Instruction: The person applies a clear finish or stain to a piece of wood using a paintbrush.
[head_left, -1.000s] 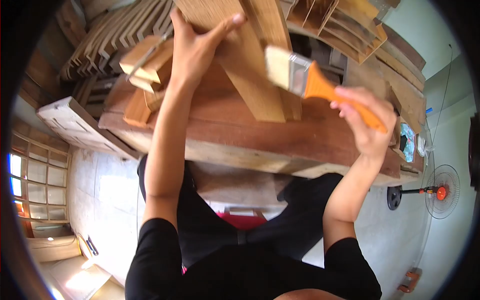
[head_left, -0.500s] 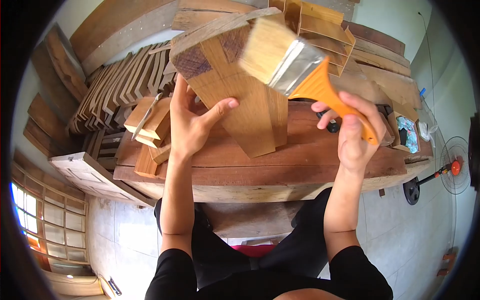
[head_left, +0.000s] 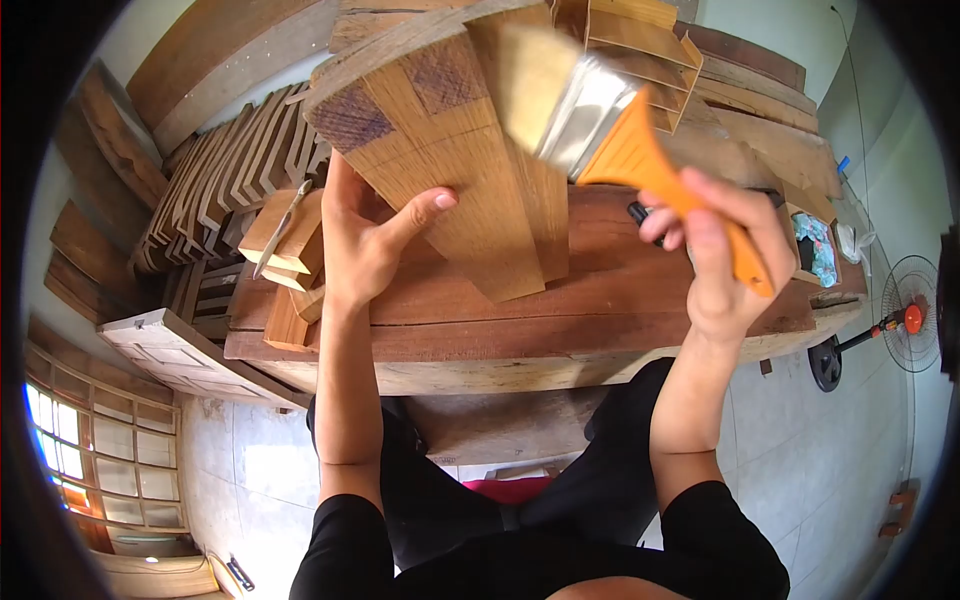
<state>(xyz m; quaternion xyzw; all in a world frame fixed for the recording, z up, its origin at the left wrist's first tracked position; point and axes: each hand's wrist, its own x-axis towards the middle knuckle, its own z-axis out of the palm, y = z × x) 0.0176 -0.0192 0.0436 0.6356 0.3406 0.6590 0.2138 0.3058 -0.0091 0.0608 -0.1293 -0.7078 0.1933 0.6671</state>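
Note:
My left hand (head_left: pixel 368 245) grips the left side of a jointed wooden piece (head_left: pixel 470 185), thumb on its front face and the other fingers hidden behind. The piece stands tilted over the workbench, its lower corner near the bench top. Two dark end-grain squares show near its upper end. In my right hand (head_left: pixel 725 250) is a wide flat paintbrush (head_left: pixel 625 140) with an orange handle and a metal ferrule. Its pale bristles, blurred by motion, overlap the right side of the piece in this view.
The reddish-brown workbench (head_left: pixel 430 335) spans the middle. On its left lie small wood blocks (head_left: pixel 290 235) with a thin pointed tool (head_left: pixel 283 228) on top. A wooden organizer (head_left: pixel 640 50) stands at the back, slanted boards (head_left: pixel 240 165) behind left, a fan (head_left: pixel 910 315) at right.
The wooden piece has shifted slightly left and up with my left hand. My right hand has moved a little right and down, carrying the paintbrush across the piece's right side.

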